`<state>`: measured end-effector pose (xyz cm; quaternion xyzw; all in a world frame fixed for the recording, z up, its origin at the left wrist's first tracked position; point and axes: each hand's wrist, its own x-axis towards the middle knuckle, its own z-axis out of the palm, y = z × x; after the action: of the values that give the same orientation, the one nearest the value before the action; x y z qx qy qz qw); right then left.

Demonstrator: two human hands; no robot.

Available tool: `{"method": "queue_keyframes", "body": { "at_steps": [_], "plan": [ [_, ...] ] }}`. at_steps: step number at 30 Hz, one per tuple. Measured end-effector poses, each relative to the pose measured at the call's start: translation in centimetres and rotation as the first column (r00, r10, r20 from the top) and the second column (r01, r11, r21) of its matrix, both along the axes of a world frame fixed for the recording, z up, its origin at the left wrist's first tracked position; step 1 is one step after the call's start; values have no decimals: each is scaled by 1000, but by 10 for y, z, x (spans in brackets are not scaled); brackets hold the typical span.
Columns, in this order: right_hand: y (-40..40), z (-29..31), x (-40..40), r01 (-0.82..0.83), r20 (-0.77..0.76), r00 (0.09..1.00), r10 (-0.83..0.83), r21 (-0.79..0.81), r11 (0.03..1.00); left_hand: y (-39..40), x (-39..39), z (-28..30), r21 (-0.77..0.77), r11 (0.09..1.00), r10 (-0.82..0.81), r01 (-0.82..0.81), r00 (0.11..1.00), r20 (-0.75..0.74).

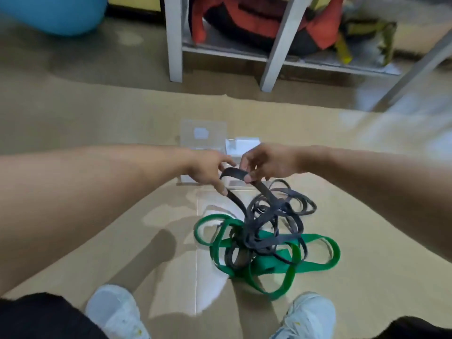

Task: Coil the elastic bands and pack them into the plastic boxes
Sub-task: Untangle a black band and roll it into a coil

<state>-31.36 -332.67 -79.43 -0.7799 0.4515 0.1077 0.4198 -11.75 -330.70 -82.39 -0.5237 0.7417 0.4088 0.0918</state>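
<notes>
**Both hands lift a stretch of the dark band above the tangle**

Nearest the camera, two white shoes (115, 311) stand at the near edge of a sheet of cardboard (85, 241) laid flat on the floor. Just beyond the shoes, right of the sheet's middle, lies a green band (269, 263) in loose flat loops. A dark band (266, 216) sits tangled on top of it, its loops spilling toward the far right of the heap.

One strand of the dark band rises out of the tangle to the two hands above it. The left hand (208, 170) pinches the strand between thumb and fingers, with the forefinger stretched out toward the other hand. The right hand (264, 162) grips the same strand just beside it, fingers curled over the top and thumb pressed on the strap. Between the two hands the band forms a short raised arch.

Behind and partly under the hands, near the far edge of the cardboard, stand clear plastic boxes (203, 133), blurred; how many there are I cannot tell.

Farther off, a white shelf frame (175, 45) holds orange and black gear (256, 18), and a blue ball (53, 13) rests at the far left.
</notes>
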Motion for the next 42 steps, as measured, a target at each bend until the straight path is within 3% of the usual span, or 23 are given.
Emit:
{"method": "queue_keyframes", "body": {
  "at_steps": [3,5,8,11,14,19,21,23,25,26,28,30,32,34,36,38,40,42],
  "plan": [
    [16,43,2,136,223,965,-137,17,991,16,-1,23,-117,985,112,-131,982,-153],
    [26,62,5,191,298,937,-182,-2,982,25,-1,40,-150,948,225,-282,923,-314],
    [36,72,6,272,305,922,-238,-76,959,34,1,72,-67,837,428,-543,725,-540],
    [48,63,5,328,296,913,-281,-124,936,46,-6,105,69,691,536,-720,446,-717],
    [62,38,7,252,318,926,-204,-118,960,63,-24,140,280,726,532,-628,256,-807],
    [87,-26,-2,350,255,904,-342,16,937,86,-37,199,530,792,542,-302,-51,-839],
    [100,-48,-12,390,205,896,-394,61,919,86,-30,210,565,790,552,-238,-125,-824],
    [100,-58,-22,441,201,864,-462,142,886,77,-20,206,486,799,503,-354,-49,-863],
    [87,-51,-32,536,235,793,-562,168,827,66,-9,191,339,714,489,-613,89,-868],
    [76,-42,-38,607,276,737,-616,129,784,59,-1,180,268,624,521,-734,135,-843],
    [49,-14,-52,722,377,673,-636,-150,675,48,17,154,59,479,603,-876,280,-747],
    [27,22,-62,777,531,629,-567,-449,442,39,39,126,-209,472,633,-857,494,-597],
    [16,61,-64,851,747,525,-408,-479,217,38,52,108,-400,528,589,-749,662,-462],
    [15,91,-60,871,840,490,-232,-466,155,37,53,103,-461,524,569,-717,697,-437],
    [14,97,-61,813,802,580,-144,-558,167,34,51,104,-455,533,541,-714,701,-465],
    [10,84,-71,725,694,689,-209,-662,190,33,48,103,-450,603,497,-659,751,-434],
    [4,63,-90,552,440,807,-394,-798,240,36,46,99,-450,698,438,-557,829,-346],
    [3,41,-107,295,71,860,-505,-877,380,39,46,94,-414,794,376,-445,895,-242]
  ]
}}
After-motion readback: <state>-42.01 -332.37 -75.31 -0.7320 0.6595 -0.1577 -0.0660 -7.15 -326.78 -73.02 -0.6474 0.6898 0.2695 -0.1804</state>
